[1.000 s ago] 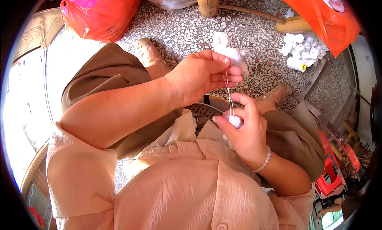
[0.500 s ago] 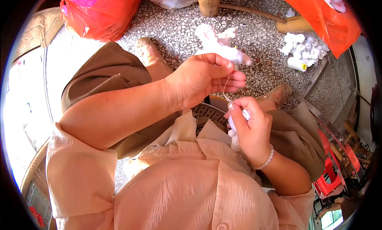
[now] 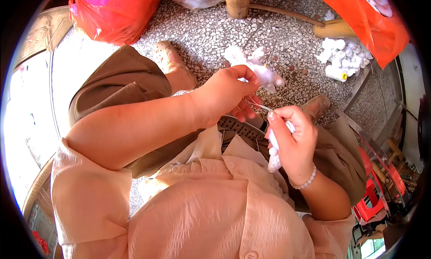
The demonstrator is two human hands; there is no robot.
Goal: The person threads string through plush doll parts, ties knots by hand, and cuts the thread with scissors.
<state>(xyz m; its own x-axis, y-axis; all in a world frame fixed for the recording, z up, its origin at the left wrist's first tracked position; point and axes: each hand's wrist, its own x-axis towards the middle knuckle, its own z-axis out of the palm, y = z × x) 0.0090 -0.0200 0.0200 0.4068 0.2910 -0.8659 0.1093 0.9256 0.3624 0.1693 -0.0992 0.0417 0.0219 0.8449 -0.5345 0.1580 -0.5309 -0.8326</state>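
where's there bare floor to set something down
Bare terrazzo floor shows between the left clog and the white cloth. It's crowded at far right: thread spool, white bobbly pile, orange-red bag close together.

The shirt (image 3: 188, 214) is pale peach-beige, thin and crinkled, with short, loose sleeves (image 3: 87, 187), a stitched front strip and small round buttons (image 3: 250, 255) of nearly the same colour. The trousers (image 3: 116, 84) are brown, wide-legged and creased. A bracelet (image 3: 305, 183) of round, milky white beads circles the right wrist. The tan shoes (image 3: 166, 52) have small holes over the toes.
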